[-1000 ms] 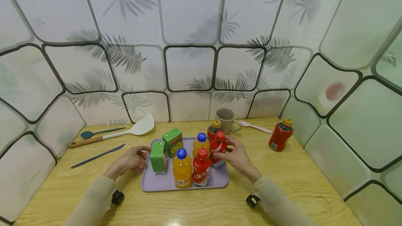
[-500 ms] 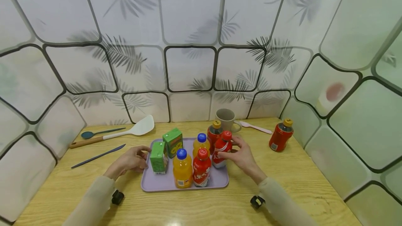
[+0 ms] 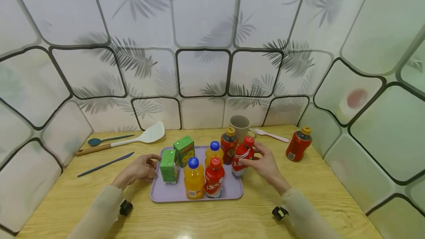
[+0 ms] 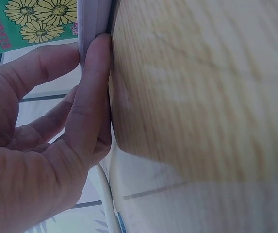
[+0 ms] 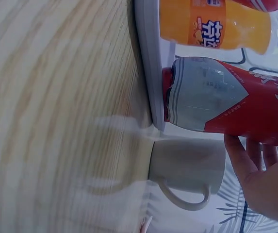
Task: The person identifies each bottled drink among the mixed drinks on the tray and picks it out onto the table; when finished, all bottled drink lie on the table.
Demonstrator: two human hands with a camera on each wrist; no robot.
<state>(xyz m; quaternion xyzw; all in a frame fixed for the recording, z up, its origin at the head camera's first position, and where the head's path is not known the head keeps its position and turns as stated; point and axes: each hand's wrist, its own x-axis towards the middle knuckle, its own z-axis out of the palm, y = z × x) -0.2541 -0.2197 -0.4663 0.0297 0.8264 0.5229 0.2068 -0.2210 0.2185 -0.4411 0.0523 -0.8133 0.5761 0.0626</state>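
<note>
My right hand (image 3: 268,165) grips a red-and-white drink bottle (image 3: 241,159) with a red cap. The bottle tilts rightward at the right side of the lilac tray (image 3: 166,193); in the right wrist view its silvery base (image 5: 197,94) is near the tray rim. My left hand (image 3: 141,169) pinches the tray's left rim between thumb and fingers, as the left wrist view shows. On the tray stand a second red bottle (image 3: 214,180), two orange juice bottles with blue caps (image 3: 194,180), a dark bottle with a yellow cap (image 3: 229,146) and two green drink cartons (image 3: 169,167).
Behind the tray is a grey mug (image 3: 239,124), with a pink spoon (image 3: 272,135) to its right. Another yellow-capped bottle (image 3: 299,145) stands far right. At left lie a white spatula (image 3: 152,134), a dark spoon (image 3: 94,142) and a blue knife (image 3: 106,164).
My right hand has moved right with the red bottle, away from the juice bottles, and the bottle now leans more. The dark bottle behind shows more fully. My left hand keeps its place.
</note>
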